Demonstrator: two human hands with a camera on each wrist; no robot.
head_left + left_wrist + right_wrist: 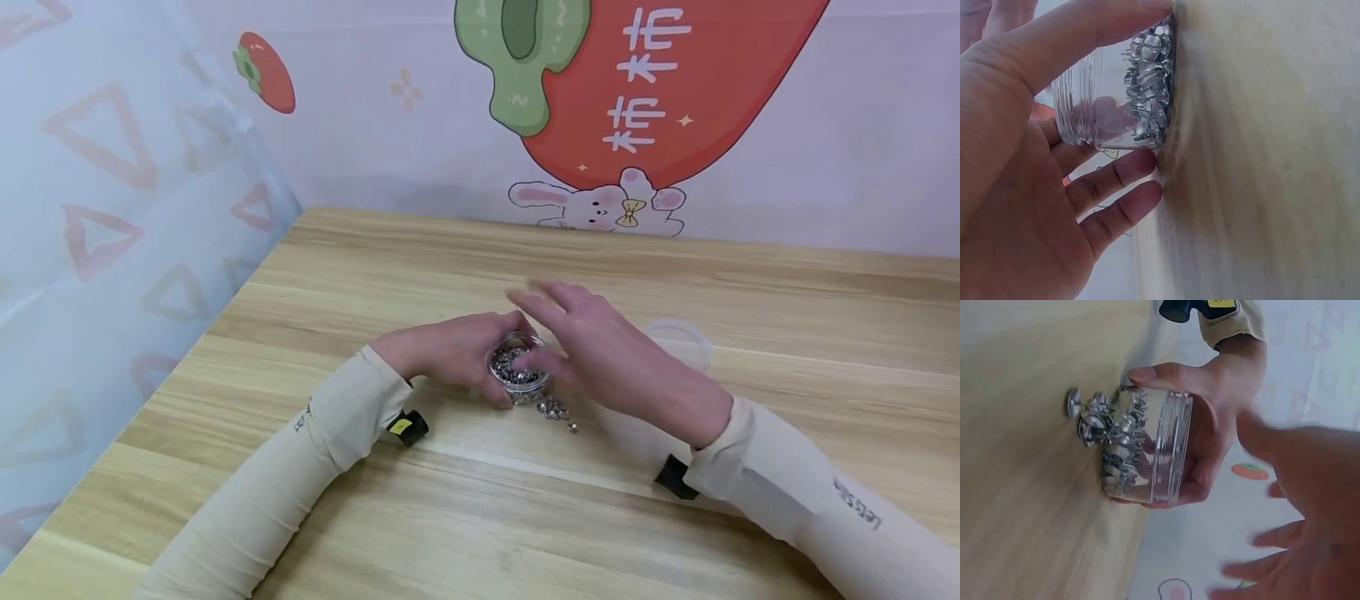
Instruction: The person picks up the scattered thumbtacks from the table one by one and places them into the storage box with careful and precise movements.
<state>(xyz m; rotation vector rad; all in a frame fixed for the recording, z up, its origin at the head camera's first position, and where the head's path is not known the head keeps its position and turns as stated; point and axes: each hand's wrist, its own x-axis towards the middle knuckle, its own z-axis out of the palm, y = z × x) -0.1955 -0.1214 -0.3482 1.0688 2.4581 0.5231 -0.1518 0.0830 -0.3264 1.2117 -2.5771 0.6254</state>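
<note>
A clear, screw-necked jar (528,393) stands upright and uncovered on the table, part-filled with silver thumbtacks (1149,87). My left hand (461,350) grips it from the side, thumb on the near wall and fingers round the far one; two of those fingers stretch past the jar in the left wrist view. Above the jar's mouth is my right hand (607,354), blurred, its fingers spread and nothing seen between them. Several loose thumbtacks (1092,419) lie in a small heap right beside the jar, one a little apart.
A translucent round lid (678,342) lies on the wooden table (480,533) behind the right wrist, partly hidden. Black wrist cameras (408,427) hang under both sleeves. A printed backdrop (360,150) rises along the table's far edge, and another sheet hangs at the left.
</note>
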